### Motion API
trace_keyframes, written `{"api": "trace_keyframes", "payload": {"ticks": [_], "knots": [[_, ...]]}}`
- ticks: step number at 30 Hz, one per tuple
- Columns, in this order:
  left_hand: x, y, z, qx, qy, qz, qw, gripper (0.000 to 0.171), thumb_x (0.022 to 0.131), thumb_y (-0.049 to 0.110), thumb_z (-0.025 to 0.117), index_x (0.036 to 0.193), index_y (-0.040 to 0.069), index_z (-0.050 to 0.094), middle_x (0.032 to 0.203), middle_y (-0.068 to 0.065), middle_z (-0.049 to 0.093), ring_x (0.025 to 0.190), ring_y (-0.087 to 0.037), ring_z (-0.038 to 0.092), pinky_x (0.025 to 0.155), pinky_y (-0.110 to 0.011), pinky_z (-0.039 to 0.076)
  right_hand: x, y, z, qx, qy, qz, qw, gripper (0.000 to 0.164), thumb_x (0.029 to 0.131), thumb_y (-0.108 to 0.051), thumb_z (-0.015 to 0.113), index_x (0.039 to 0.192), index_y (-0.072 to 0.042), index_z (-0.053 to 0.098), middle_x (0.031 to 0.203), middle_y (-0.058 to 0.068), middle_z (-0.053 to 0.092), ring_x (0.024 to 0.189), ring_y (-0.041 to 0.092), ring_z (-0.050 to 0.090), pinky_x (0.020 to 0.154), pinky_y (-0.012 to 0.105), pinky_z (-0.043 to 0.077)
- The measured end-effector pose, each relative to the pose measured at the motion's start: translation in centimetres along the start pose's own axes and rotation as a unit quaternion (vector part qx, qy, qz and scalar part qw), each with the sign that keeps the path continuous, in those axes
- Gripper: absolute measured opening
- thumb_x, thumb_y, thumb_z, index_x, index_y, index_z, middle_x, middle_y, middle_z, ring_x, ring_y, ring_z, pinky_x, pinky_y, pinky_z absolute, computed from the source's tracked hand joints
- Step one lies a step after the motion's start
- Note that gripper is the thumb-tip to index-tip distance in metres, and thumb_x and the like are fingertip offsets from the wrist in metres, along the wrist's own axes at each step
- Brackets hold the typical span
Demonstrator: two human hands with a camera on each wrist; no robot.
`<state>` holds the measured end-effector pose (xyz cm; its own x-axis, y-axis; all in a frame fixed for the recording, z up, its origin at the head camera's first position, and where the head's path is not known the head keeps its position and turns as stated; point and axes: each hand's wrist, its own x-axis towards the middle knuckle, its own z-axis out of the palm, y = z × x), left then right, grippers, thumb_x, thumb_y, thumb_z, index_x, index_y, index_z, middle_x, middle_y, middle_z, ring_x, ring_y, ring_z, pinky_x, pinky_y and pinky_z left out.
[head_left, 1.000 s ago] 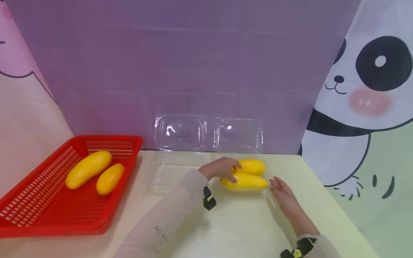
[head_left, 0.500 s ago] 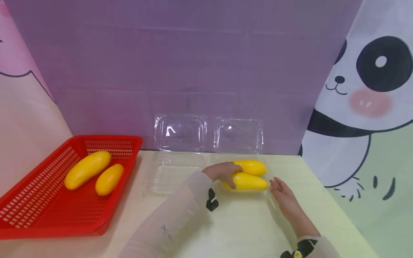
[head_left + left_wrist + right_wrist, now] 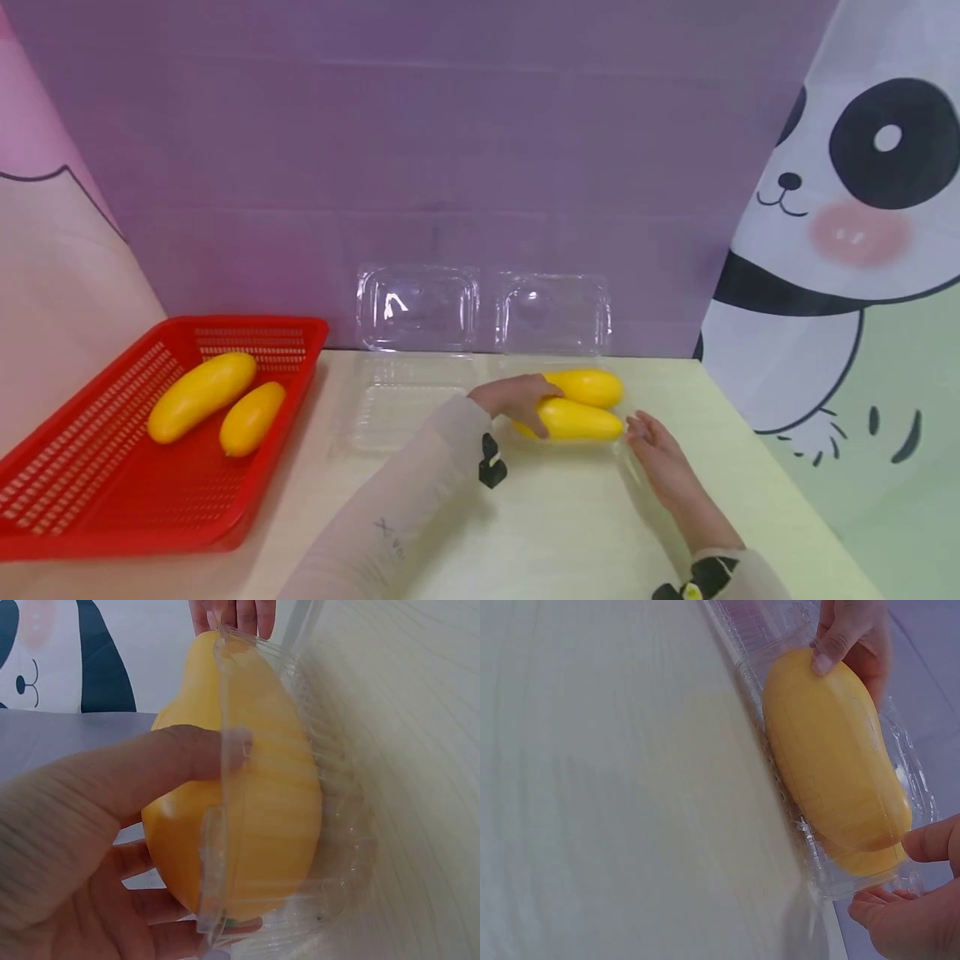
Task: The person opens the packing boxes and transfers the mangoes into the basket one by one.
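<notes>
In the head view my left hand (image 3: 517, 400) grips the left end of the front papaya-shaped yellow fruit (image 3: 581, 419). Its thumb lies across the fruit over the rim of a clear plastic container (image 3: 345, 855), while the fingers reach behind. A second yellow fruit (image 3: 596, 387) lies just behind, in the same container. My right hand (image 3: 663, 458) holds the container's right end; in the right wrist view its thumb is at the fruit's narrow tip and its fingers are outside the end wall. The container's raised lid (image 3: 553, 312) stands against the backdrop.
Another clear container (image 3: 412, 412) with its lid up stands to the left. A red basket (image 3: 258, 492) at far left holds a long yellow fruit (image 3: 202, 396) and a shorter one (image 3: 252, 419). A purple backdrop (image 3: 435, 167) rises behind the table.
My left hand has moved slightly right, and its fingers have come in around the front fruit. The rear fruit has shifted slightly right. My right hand keeps its place.
</notes>
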<state>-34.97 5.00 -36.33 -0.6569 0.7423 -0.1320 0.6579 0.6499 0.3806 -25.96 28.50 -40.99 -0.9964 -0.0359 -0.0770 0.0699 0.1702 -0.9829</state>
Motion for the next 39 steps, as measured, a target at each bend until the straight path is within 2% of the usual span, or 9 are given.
{"api": "trace_keyframes", "payload": {"ticks": [4, 12, 17, 21, 28, 39], "knots": [[-0.1, 0.1, 0.0, 0.006, 0.002, 0.006, 1.0000, 0.066, 0.076, 0.025, 0.077, 0.136, 0.013, 0.050, 0.120, -0.001, 0.057, 0.101, -0.011, 0.051, 0.097, -0.025, 0.040, -0.1, 0.1, 0.0, 0.001, 0.002, -0.001, 1.000, 0.059, 0.100, -0.001, 0.032, 0.146, 0.008, -0.004, 0.151, 0.030, 0.008, 0.141, 0.039, 0.012, 0.113, 0.044, 0.016], [-0.3, 0.2, 0.1, -0.004, 0.010, -0.007, 0.9999, 0.063, 0.077, 0.028, 0.075, 0.134, 0.014, 0.053, 0.110, 0.004, 0.059, 0.093, -0.011, 0.050, 0.091, -0.024, 0.042, -0.2, 0.0, -0.1, 0.000, -0.003, 0.005, 1.000, 0.059, 0.100, -0.002, 0.032, 0.146, 0.008, -0.005, 0.152, 0.030, 0.008, 0.141, 0.038, 0.012, 0.114, 0.045, 0.016], [-0.6, 0.3, 0.0, -0.008, 0.015, 0.000, 0.9999, 0.062, 0.077, 0.030, 0.074, 0.133, 0.012, 0.054, 0.112, 0.003, 0.060, 0.094, -0.011, 0.051, 0.090, -0.023, 0.042, -0.3, 0.1, -0.2, -0.009, -0.007, 0.009, 1.000, 0.059, 0.101, -0.003, 0.031, 0.146, 0.007, -0.005, 0.152, 0.030, 0.007, 0.140, 0.039, 0.013, 0.114, 0.046, 0.017], [-0.9, 0.6, -0.6, -0.018, 0.033, 0.008, 0.9993, 0.061, 0.077, 0.029, 0.074, 0.132, 0.011, 0.055, 0.114, 0.001, 0.061, 0.093, -0.011, 0.052, 0.088, -0.023, 0.043, -0.2, -0.1, -0.3, -0.017, -0.006, 0.002, 1.000, 0.059, 0.101, -0.005, 0.032, 0.146, 0.008, -0.004, 0.151, 0.031, 0.009, 0.140, 0.040, 0.014, 0.114, 0.046, 0.017], [-1.7, 0.8, -0.9, -0.058, 0.057, 0.015, 0.9966, 0.059, 0.078, 0.029, 0.074, 0.130, 0.010, 0.056, 0.106, 0.003, 0.062, 0.086, -0.009, 0.052, 0.079, -0.021, 0.044, -0.1, -0.1, -0.2, -0.009, -0.004, 0.001, 1.000, 0.059, 0.101, -0.003, 0.032, 0.145, 0.009, -0.006, 0.150, 0.033, 0.009, 0.139, 0.042, 0.015, 0.113, 0.046, 0.017], [-3.6, 0.5, -1.4, -0.084, 0.115, -0.017, 0.9897, 0.057, 0.079, 0.030, 0.075, 0.130, 0.012, 0.056, 0.115, 0.001, 0.061, 0.092, -0.011, 0.053, 0.084, -0.025, 0.045, -0.3, -0.3, -0.2, -0.023, -0.008, -0.004, 1.000, 0.059, 0.101, -0.003, 0.030, 0.145, 0.009, -0.006, 0.150, 0.032, 0.009, 0.140, 0.042, 0.014, 0.114, 0.047, 0.016]]}}
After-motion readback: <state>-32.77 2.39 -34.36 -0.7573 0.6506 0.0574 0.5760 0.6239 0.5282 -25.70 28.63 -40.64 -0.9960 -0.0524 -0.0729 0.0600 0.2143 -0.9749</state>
